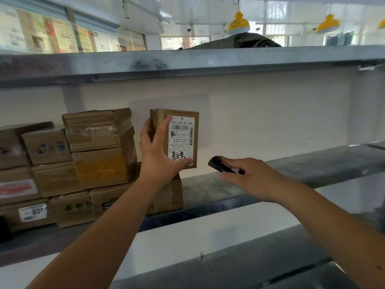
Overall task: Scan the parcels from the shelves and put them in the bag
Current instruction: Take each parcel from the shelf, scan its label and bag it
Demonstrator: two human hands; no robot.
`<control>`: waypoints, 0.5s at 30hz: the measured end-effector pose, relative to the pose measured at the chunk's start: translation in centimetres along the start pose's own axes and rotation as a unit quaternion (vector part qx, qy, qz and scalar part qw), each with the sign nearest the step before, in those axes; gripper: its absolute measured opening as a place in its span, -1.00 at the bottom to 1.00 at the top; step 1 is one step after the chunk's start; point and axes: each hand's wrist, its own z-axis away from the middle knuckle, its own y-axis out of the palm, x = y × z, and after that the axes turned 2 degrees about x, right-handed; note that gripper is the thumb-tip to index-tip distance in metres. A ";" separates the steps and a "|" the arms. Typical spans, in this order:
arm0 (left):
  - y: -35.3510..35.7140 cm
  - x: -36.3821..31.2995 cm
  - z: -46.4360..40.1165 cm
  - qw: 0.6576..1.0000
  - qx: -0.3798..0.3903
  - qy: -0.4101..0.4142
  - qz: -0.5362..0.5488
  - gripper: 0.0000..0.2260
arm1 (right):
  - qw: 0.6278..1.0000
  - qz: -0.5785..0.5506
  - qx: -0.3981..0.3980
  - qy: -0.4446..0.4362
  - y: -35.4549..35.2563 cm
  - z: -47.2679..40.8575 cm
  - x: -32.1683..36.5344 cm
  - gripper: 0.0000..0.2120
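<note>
Left hand [158,155] grips labelled parcel [179,138] upright, right hand [248,176] clenches scanner [220,165] just beside it; scan pending, bagging not started, more boxes [87,163] shelved.

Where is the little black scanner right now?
In the head view, the black scanner is in the right hand, right of the labelled parcel, above the grey shelf.

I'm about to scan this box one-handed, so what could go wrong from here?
1. The left hand holds the box upright off the shelf; its thumb lies on the label edge, so the grip may block part of it.
2. The scanner in the right hand sits low beside the box, so it may miss the barcode.
</note>
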 end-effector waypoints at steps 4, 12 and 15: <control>0.8 0.1 0.4 0.999 0.005 0.008 -0.031 0.12 | 0.999 0.022 0.047 0.013 0.0 1.4 0.2 -0.46; 1.3 0.1 0.4 0.998 0.014 0.040 -0.042 0.13 | 0.992 0.103 0.065 0.018 0.0 3.5 0.7 -0.43; 1.4 0.1 0.6 0.999 0.020 0.021 -0.040 0.14 | 0.990 0.124 0.054 0.025 0.0 4.4 0.9 -0.42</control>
